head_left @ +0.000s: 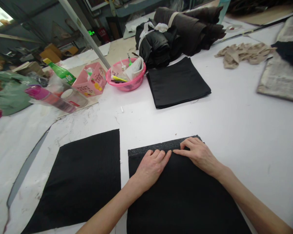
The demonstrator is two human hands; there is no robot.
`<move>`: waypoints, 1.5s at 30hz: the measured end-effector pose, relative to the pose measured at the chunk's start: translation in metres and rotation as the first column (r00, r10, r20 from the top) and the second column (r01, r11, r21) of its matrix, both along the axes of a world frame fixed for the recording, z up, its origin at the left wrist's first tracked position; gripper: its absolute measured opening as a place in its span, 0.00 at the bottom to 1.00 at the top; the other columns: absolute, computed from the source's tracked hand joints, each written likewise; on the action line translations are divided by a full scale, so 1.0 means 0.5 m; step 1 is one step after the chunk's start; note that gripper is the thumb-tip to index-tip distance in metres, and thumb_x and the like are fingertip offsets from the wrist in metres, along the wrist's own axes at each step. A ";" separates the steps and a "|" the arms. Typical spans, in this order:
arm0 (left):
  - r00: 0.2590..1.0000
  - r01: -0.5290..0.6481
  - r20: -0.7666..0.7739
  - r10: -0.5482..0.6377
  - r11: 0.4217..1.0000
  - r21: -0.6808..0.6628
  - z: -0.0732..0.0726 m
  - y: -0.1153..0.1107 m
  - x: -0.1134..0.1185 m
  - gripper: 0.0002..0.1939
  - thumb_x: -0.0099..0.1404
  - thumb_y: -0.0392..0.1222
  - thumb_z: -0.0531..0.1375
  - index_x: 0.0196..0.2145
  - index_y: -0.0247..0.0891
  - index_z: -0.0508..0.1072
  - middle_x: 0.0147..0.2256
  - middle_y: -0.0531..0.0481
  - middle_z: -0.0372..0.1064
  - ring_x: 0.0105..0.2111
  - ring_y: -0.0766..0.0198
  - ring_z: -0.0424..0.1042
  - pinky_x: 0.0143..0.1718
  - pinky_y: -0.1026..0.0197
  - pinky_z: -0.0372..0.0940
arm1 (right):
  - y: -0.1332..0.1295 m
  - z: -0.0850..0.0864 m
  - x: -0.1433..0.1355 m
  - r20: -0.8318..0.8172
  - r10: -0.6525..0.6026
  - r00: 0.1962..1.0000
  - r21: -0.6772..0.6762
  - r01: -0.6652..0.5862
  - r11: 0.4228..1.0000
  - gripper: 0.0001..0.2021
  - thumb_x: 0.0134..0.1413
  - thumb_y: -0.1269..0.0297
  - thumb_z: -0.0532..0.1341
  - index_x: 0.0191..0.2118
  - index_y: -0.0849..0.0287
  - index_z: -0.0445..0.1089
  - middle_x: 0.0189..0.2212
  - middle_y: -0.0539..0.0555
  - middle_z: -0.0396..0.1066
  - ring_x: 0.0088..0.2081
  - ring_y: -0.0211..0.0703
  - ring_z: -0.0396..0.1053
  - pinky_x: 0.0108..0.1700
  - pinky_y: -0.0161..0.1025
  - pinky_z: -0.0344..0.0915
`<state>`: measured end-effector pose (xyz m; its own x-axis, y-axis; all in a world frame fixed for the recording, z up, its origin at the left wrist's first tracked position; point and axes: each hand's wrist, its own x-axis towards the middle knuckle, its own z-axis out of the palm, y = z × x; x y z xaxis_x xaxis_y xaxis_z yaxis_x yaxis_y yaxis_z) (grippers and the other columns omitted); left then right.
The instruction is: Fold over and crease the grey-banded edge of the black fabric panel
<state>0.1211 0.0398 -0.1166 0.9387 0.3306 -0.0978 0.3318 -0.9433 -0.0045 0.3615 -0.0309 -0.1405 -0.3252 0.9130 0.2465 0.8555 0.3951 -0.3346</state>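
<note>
A piece of black fabric (185,195) lies flat in front of me, with a speckled dark grey strip (146,149) along its far edge. My left hand (152,167) rests on it, fingers bent and close together, their tips at the strip's near edge. Just to the right, my right hand (199,154) is closed at the same edge, with its thumb and fingers gathered on the strip. The fingertips of both hands nearly meet. Whatever is pinched under them is hidden. On the left lies a stack of black fabric (88,178).
Beyond are another black fabric stack (178,83), dark fabric rolls (185,29), a pink basket (127,85) with pens and a pink box (91,81). Bottles, including a pink one (50,99), stand at left. A beige cloth (244,53) lies on the white table (266,139).
</note>
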 end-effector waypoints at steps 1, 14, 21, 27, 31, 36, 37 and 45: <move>1.000 -0.005 0.006 0.005 1.000 0.006 -0.003 -0.001 0.000 0.26 0.71 0.31 0.49 0.65 0.33 0.51 0.45 0.44 0.65 0.43 0.58 0.65 0.45 0.55 0.61 | 0.000 0.000 0.000 0.000 -0.002 1.000 0.000 0.002 1.000 0.16 0.66 0.72 0.53 0.51 0.46 0.71 0.37 0.53 0.65 0.41 0.42 0.61 0.44 0.42 0.56; 0.963 -0.113 0.255 0.091 0.991 0.073 -0.048 -0.056 -0.043 0.19 0.73 0.31 0.46 0.58 0.32 0.65 0.51 0.42 0.68 0.53 0.56 0.66 0.54 0.52 0.60 | -0.002 -0.017 0.008 -0.057 -0.036 0.998 -0.016 0.035 0.999 0.16 0.66 0.72 0.54 0.52 0.47 0.70 0.38 0.53 0.65 0.41 0.42 0.61 0.44 0.42 0.58; 0.967 -0.136 0.223 0.119 0.989 0.063 -0.056 -0.060 -0.047 0.20 0.73 0.32 0.46 0.60 0.34 0.63 0.53 0.41 0.67 0.55 0.56 0.65 0.56 0.53 0.59 | 0.006 -0.020 0.012 -0.127 -0.066 0.990 0.001 0.066 0.998 0.14 0.65 0.70 0.56 0.52 0.47 0.70 0.37 0.52 0.67 0.40 0.41 0.64 0.43 0.41 0.59; 0.962 -0.141 0.246 0.122 0.988 0.060 -0.055 -0.058 -0.048 0.20 0.73 0.32 0.47 0.59 0.34 0.64 0.53 0.43 0.67 0.55 0.57 0.65 0.55 0.53 0.59 | 0.012 -0.012 0.027 -0.227 -0.043 0.973 -0.001 0.044 0.999 0.12 0.64 0.68 0.58 0.51 0.49 0.71 0.39 0.52 0.68 0.42 0.42 0.65 0.44 0.41 0.62; 0.956 -0.141 0.268 0.122 0.988 0.055 -0.055 -0.057 -0.048 0.20 0.73 0.32 0.47 0.59 0.34 0.64 0.52 0.43 0.68 0.55 0.57 0.65 0.55 0.53 0.59 | 0.016 -0.001 0.028 -0.220 -0.077 0.973 0.002 0.080 0.997 0.13 0.63 0.67 0.59 0.51 0.50 0.71 0.40 0.52 0.69 0.42 0.43 0.65 0.45 0.41 0.63; 0.941 -0.149 0.312 0.129 0.988 0.042 -0.059 -0.058 -0.049 0.19 0.73 0.32 0.48 0.58 0.34 0.66 0.52 0.44 0.69 0.54 0.57 0.65 0.55 0.53 0.59 | 0.033 0.014 -0.013 -0.062 0.024 0.998 -0.021 -0.025 0.999 0.13 0.64 0.69 0.58 0.51 0.49 0.69 0.42 0.52 0.69 0.44 0.43 0.64 0.47 0.43 0.59; 0.938 -0.149 0.321 0.129 0.988 0.040 -0.060 -0.059 -0.049 0.19 0.73 0.32 0.48 0.58 0.33 0.66 0.52 0.44 0.69 0.54 0.57 0.65 0.54 0.53 0.60 | 0.038 0.016 -0.024 -0.034 0.057 0.998 -0.030 -0.058 0.998 0.12 0.64 0.70 0.57 0.51 0.50 0.69 0.42 0.52 0.69 0.45 0.44 0.64 0.48 0.44 0.59; 0.929 -0.154 0.339 0.147 0.988 -0.005 -0.062 -0.059 -0.054 0.19 0.72 0.32 0.49 0.58 0.33 0.66 0.53 0.45 0.69 0.55 0.57 0.64 0.55 0.53 0.59 | 0.053 0.009 -0.061 0.010 0.077 0.997 -0.021 -0.077 0.997 0.07 0.65 0.71 0.55 0.40 0.57 0.70 0.37 0.53 0.69 0.42 0.43 0.64 0.47 0.44 0.58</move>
